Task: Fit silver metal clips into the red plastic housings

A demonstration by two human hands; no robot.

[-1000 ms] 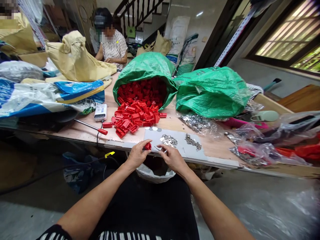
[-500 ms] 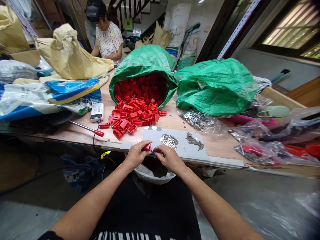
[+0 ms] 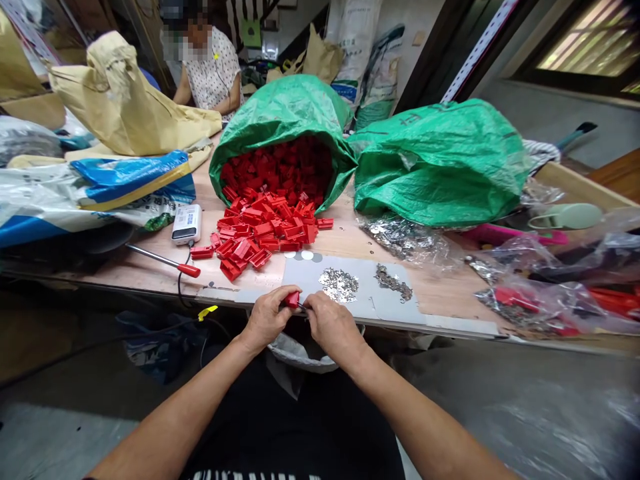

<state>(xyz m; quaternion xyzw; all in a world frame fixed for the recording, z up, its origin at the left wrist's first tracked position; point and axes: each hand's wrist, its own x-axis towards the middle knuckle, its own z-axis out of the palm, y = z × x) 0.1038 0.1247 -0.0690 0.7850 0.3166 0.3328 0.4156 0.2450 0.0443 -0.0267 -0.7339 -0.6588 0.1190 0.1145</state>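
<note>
My left hand [image 3: 269, 315] is closed on a small red plastic part [image 3: 293, 300], pinched between thumb and fingers at the table's front edge. Beside it, my right hand [image 3: 333, 323] is closed around a slim tool with a thin dark metal shaft [image 3: 301, 306]; its tip meets the red part, and the handle is hidden in my fingers. Just beyond my hands, a pile of similar red parts [image 3: 260, 230] spills from a green sack [image 3: 285, 100]. Small shiny metal pieces [image 3: 340, 285] and a second heap of darker metal pieces [image 3: 393, 281] lie on a grey sheet [image 3: 367, 303].
Below my hands hangs an open white bag [image 3: 305, 360]. A red-handled metal rod [image 3: 165, 261] and a white power bank [image 3: 187, 225] lie on the left. Another green sack [image 3: 440, 167] and plastic bags [image 3: 545, 293] fill the right. Across the table sits a person [image 3: 210, 70].
My right hand has turned and come closer to my left, and the red part is tilted differently. The view has shifted slightly.
</note>
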